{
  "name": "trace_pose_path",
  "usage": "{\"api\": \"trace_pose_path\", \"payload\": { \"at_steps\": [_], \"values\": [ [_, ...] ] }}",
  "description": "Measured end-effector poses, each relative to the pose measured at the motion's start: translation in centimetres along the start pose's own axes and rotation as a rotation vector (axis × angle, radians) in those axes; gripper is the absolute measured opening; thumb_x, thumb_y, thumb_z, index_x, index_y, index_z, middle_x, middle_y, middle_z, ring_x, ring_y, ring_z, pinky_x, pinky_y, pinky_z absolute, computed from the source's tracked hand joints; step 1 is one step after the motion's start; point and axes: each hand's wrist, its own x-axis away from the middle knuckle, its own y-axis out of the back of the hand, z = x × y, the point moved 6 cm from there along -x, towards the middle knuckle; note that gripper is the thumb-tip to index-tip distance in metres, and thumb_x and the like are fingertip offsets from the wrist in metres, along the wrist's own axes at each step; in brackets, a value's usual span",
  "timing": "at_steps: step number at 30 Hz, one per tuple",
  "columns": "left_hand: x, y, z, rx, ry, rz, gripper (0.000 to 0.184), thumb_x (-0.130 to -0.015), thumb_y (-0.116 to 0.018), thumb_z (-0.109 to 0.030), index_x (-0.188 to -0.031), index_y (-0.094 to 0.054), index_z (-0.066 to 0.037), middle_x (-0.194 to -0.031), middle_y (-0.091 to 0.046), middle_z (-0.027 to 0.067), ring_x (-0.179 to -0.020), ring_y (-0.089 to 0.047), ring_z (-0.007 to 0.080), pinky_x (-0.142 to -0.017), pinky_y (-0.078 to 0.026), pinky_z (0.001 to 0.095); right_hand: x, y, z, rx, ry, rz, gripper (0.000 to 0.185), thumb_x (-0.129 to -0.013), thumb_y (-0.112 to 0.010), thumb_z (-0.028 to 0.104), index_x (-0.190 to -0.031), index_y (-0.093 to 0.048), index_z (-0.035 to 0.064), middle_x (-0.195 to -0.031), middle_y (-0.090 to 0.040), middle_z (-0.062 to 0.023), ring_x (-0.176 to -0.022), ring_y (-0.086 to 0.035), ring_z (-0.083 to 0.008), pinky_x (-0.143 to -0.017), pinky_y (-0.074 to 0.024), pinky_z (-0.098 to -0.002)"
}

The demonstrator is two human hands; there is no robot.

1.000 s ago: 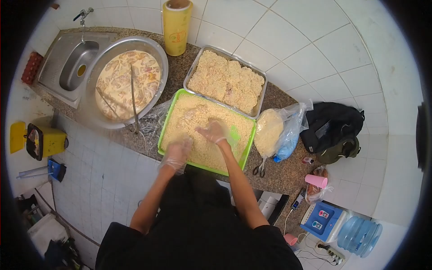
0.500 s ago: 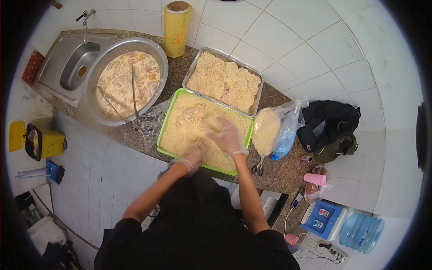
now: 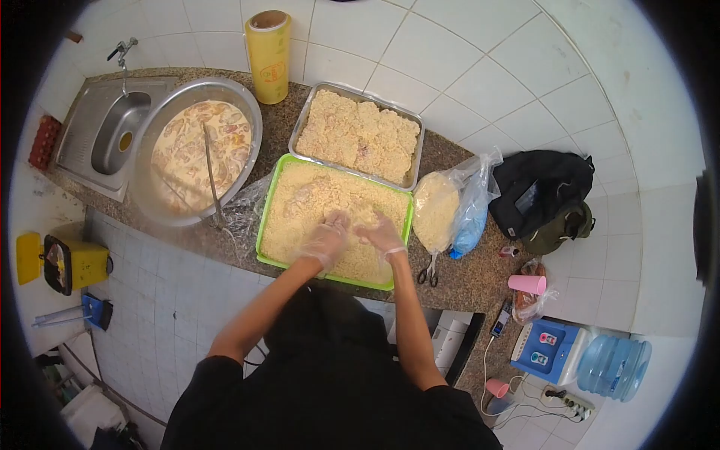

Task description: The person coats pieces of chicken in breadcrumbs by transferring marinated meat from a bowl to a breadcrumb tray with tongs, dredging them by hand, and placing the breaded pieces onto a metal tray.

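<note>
A green tray (image 3: 260, 238) of pale crumbs (image 3: 296, 240) lies before me, with a crumb-covered piece (image 3: 306, 191) partly buried toward its back left. In a clear plastic glove, my left hand (image 3: 327, 240) rests on the crumbs near the tray's middle, fingers stretched forward. Just to its right is my right hand (image 3: 382, 235), also gloved, with thumb and fingers apart beside a small heap of crumbs (image 3: 363, 214). Whether a piece lies under that heap is hidden. Behind the green tray, a metal tray (image 3: 300, 120) holds several breaded pieces (image 3: 367, 135).
On the left, a large metal bowl (image 3: 251, 124) holds meat pieces in pale liquid, with a long metal utensil (image 3: 211, 165). Beyond it is a sink (image 3: 112, 142). A plastic-wrap roll (image 3: 268, 60) stands behind. Right are a crumb bag (image 3: 436, 210), scissors (image 3: 428, 271) and a black bag (image 3: 540, 184).
My left hand has moved forward and right over the crumbs, closer to my right hand. My right hand has come slightly lower, onto the crumbs. The whole view has shifted a little.
</note>
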Motion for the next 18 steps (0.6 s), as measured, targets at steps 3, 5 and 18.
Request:
{"api": "trace_pose_path", "payload": {
  "at_steps": [3, 5, 18],
  "values": [
    [-0.4, -0.1, -0.4, 0.113, 0.118, 0.46, 0.035, -0.091, -0.055, -0.023, -0.111, -0.068, 0.003, -0.125, -0.066, 0.0248, -0.117, -0.063, 0.036, -0.104, -0.046, 0.0446, -0.5, 1.6, 4.2, 0.356, 0.316, -0.14, 0.055, -0.087, -0.075, 0.027, -0.135, -0.06, 0.0032, -0.096, -0.075, -0.021, -0.088, -0.073, -0.0358, -0.077, -0.0569, -0.0444],
    [-0.8, 1.5, -1.1, 0.023, 0.164, 0.748, 0.034, -0.09, -0.055, -0.022, -0.11, -0.07, 0.001, -0.12, -0.068, 0.0231, -0.114, -0.065, 0.0359, -0.103, -0.047, 0.0449, -1.4, 1.2, 5.2, 0.721, 0.413, -0.233, 0.042, -0.088, -0.073, 0.031, -0.122, -0.068, 0.006, -0.093, -0.075, -0.0198, -0.084, -0.073, -0.0358, -0.075, -0.0562, -0.0454],
    [-1.4, 0.7, -0.5, 0.057, 0.196, 0.486, 0.041, -0.094, -0.049, -0.017, -0.128, -0.059, 0.005, -0.131, -0.062, 0.0284, -0.123, -0.061, 0.0374, -0.101, -0.048, 0.047, -9.1, -1.4, -3.5, 0.841, 0.03, -0.157, 0.033, -0.086, -0.067, 0.042, -0.083, -0.077, 0.0102, -0.084, -0.072, -0.0193, -0.081, -0.07, -0.04, -0.072, -0.0556, -0.0456]
  ]
}}
